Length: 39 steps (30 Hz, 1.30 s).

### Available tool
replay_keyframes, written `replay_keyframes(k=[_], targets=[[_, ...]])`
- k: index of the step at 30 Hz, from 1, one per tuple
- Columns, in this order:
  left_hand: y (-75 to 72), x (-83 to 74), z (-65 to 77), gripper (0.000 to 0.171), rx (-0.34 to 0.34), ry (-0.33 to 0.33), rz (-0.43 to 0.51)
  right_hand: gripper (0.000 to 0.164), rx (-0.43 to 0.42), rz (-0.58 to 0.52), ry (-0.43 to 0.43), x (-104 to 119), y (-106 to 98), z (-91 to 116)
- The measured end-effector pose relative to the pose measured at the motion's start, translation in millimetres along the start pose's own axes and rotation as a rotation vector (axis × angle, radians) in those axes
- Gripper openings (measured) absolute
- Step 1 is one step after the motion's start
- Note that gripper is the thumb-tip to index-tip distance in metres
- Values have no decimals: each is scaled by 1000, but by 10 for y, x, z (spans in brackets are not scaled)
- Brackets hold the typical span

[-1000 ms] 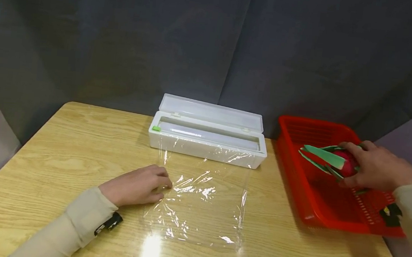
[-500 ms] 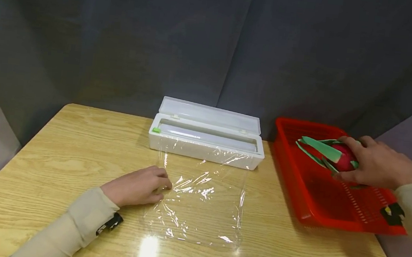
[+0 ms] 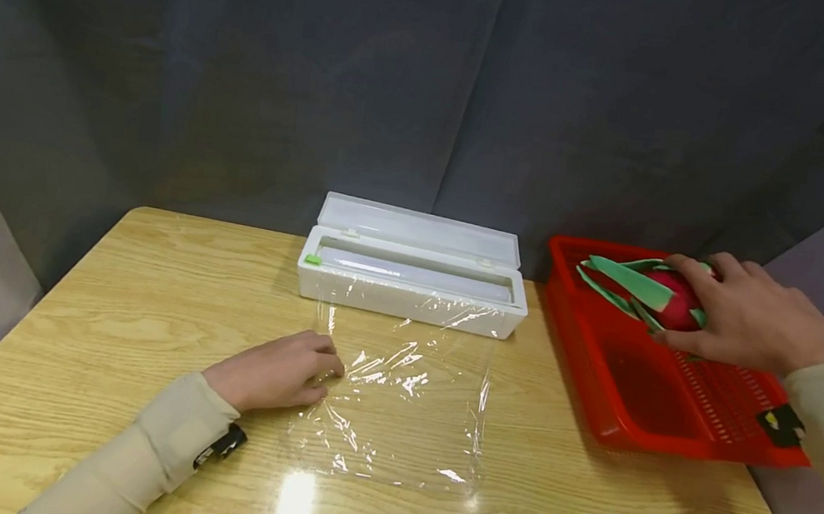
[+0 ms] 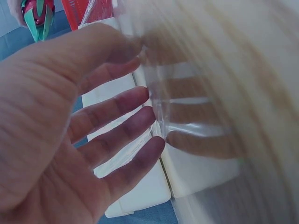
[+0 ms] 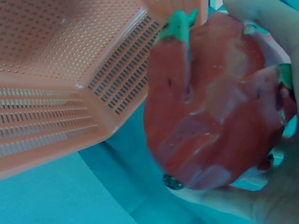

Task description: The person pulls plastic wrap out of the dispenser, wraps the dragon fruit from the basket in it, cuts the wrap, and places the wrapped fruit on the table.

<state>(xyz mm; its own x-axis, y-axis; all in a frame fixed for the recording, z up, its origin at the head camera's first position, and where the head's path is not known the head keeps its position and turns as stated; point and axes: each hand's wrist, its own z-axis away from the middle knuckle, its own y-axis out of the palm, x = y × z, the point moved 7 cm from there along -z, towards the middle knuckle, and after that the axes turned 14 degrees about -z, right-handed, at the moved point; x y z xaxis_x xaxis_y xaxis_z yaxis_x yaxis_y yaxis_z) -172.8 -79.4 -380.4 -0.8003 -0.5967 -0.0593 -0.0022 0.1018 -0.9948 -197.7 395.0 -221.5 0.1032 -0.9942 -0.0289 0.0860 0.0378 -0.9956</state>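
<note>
A pink-red dragon fruit (image 3: pixel 678 303) with long green scales is in the grip of my right hand (image 3: pixel 752 318), held above the red basket (image 3: pixel 583 354). Seen from the right wrist, the fruit (image 5: pixel 201 112) fills the space between thumb and fingers. My left hand (image 3: pixel 282 373) rests at the left edge of a sheet of clear plastic wrap (image 3: pixel 401 432) spread on the table. Its fingertips touch the wrap in the left wrist view, fingers (image 4: pixel 114 107) spread and slightly bent. The sheet runs from a white wrap dispenser box (image 3: pixel 310 281).
The dispenser's lid (image 3: pixel 418 228) stands raised at the back, with the roll (image 3: pixel 410 272) inside and a green slider (image 3: pixel 313 259) at its left end. A dark curtain (image 3: pixel 287 85) hangs behind the wooden table (image 3: pixel 151 297). The basket overhangs the table's right edge.
My right hand has risen and shifted left, carrying the dragon fruit up over the basket. The left hand and the wrap have stayed in place.
</note>
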Motion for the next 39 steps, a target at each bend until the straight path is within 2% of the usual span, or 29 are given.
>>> replay_keyframes(k=[7, 13, 21, 39], targets=[[7, -6, -10, 21, 0, -3, 0, 110, -17, 7, -42, 200, -40, -7], [29, -18, -23, 22, 7, -5, 7, 110, -27, 12, -63, 300, -54, -3], [-12, -38, -23, 21, 2, 0, 3, 110, -54, -5, -102, 412, -68, -24], [4, -33, -45, 24, 12, -2, -2, 100, -112, -38, -205, 774, -122, -28]])
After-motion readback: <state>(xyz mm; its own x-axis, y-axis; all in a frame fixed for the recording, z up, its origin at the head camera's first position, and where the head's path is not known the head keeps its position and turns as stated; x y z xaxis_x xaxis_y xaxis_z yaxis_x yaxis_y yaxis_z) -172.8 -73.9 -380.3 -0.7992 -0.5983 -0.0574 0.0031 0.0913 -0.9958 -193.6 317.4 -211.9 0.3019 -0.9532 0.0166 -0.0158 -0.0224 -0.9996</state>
